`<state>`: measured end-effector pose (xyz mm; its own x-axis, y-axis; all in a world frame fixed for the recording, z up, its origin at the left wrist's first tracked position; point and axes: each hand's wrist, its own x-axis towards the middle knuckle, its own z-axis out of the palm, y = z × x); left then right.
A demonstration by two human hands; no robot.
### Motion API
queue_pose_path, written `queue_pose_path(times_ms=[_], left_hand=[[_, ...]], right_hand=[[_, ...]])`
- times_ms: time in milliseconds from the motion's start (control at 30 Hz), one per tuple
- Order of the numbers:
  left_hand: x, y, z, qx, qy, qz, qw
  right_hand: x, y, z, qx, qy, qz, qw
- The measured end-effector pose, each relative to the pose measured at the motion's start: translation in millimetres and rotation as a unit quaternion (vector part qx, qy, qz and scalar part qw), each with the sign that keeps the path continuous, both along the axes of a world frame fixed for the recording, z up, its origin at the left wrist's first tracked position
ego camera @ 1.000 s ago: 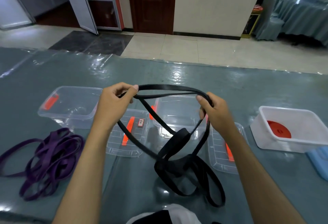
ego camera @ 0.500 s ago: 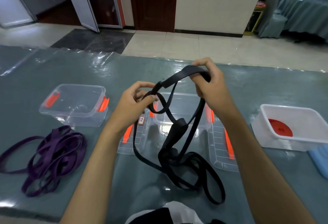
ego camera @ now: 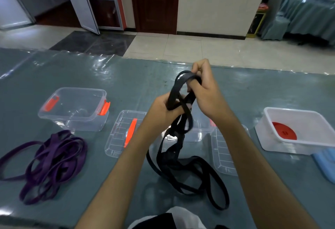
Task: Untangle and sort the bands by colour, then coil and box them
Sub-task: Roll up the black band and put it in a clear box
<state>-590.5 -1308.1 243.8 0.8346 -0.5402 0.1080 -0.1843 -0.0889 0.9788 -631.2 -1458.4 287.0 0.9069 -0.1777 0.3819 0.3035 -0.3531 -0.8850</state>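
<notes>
We had both hands clamped on the black flat elastic bands point(ego camera: 181, 160): left hand point(ego camera: 164, 108) low, right hand point(ego camera: 204, 91) winding loops above the counter point(ego camera: 126, 76). The purple elastic bands point(ego camera: 52, 160) lay sorted but uncoiled; the clear plastic box point(ego camera: 76, 109) looked empty.

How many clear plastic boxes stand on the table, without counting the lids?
2: one clear box at the left; a second clear box in the middle, mostly hidden behind the arms. The white box is not counted.
</notes>
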Motion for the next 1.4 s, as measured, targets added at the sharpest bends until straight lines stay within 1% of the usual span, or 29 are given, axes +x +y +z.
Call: queue_pose_path(times_ms=[67,133,200,267,300,400,467,500,633,733,833,933,1033,1167,1300,1400], left_hand=[[3.5,4.1,-0.9,0.010,0.012,-0.015,1.000],[6.8,8.2,-0.7,0.030,0.023,-0.010,0.999],[11.0,11.9,0.8,0.042,0.029,0.000,0.999],[16.6,14.8,4.1,0.046,0.030,0.013,0.998],[19.1,15.5,6.4,0.045,0.034,0.020,0.998],[24.7,17.8,16.1,0.053,0.032,0.031,0.998],[26.1,18.5,23.2,0.057,0.023,0.028,0.998],[25.8,18.6,26.9,0.061,0.019,0.026,0.998],[24.4,21.6,38.2,0.068,-0.009,0.019,0.997],[25.6,25.9,41.2,0.074,-0.025,0.026,0.997],[27.7,29.3,44.8,0.079,-0.032,0.033,0.996],[27.6,30.8,48.4,0.079,-0.034,0.032,0.996],[26.3,30.3,49.8,0.074,-0.033,0.028,0.996],[24.2,31.1,50.5,0.074,-0.026,0.025,0.997],[24.1,33.8,51.9,0.064,-0.023,0.030,0.997],[27.0,35.8,52.5,0.072,-0.034,0.042,0.996]], right_hand=[[1.1,-9.5,-13.7,0.005,-0.003,-0.015,1.000],[1.5,-20.4,-30.6,0.042,0.018,-0.013,0.999],[-2.3,-33.1,-52.5,0.072,0.072,0.007,0.995],[-10.1,-41.6,-79.5,0.074,0.137,0.051,0.986],[-14.7,-42.0,-93.1,0.053,0.171,0.070,0.981],[-22.4,-33.1,-134.9,-0.052,0.252,0.126,0.958],[-24.8,-21.6,-159.3,-0.095,0.290,0.158,0.939],[-25.9,-16.1,-168.7,-0.109,0.295,0.160,0.936],[-21.8,-11.3,-184.3,-0.136,0.277,0.086,0.947],[-19.3,-25.6,-168.0,-0.081,0.291,0.061,0.951],[-20.1,-42.0,-141.2,-0.033,0.247,0.037,0.968],[-17.3,-49.4,-115.8,0.058,0.198,0.012,0.978],[-14.3,-48.7,-97.4,0.138,0.173,0.016,0.975],[-15.4,-41.1,-86.0,0.170,0.156,0.030,0.973],[-17.4,-35.4,-75.5,0.239,0.142,0.035,0.960],[-19.1,-33.0,-63.1,0.251,0.130,0.055,0.958]])
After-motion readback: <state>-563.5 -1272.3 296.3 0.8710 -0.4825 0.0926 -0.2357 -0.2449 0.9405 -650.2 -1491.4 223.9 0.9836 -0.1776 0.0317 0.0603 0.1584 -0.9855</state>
